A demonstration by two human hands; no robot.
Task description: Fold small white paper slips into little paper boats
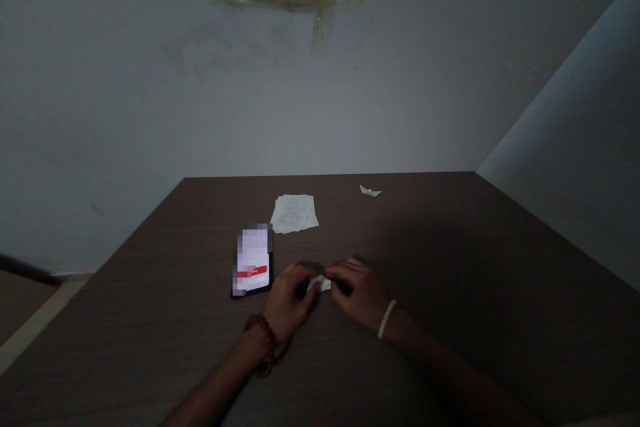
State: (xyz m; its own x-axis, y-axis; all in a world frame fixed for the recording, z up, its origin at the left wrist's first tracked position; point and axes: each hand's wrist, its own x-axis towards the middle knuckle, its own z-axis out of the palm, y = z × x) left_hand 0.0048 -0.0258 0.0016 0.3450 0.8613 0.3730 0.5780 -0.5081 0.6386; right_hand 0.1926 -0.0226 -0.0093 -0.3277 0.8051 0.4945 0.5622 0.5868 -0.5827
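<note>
A small folded piece of white paper (323,285) lies low over the table, between the fingers of both hands. My left hand (289,297), with a reddish-brown bead bracelet at the wrist, pinches its left side between thumb and fingers. From the other side my right hand (363,292), wearing a pale bead bracelet, has its thumb and forefinger closed on the right edge. The fingertips cover much of the paper, so its exact folded shape is hard to make out.
Left of my hands lies a phone (254,260) with its screen lit. Beyond it rests a loose stack of printed paper sheets (295,212). A small folded paper boat (371,191) sits near the far edge of the dark wooden table (450,320), which meets a wall (320,107).
</note>
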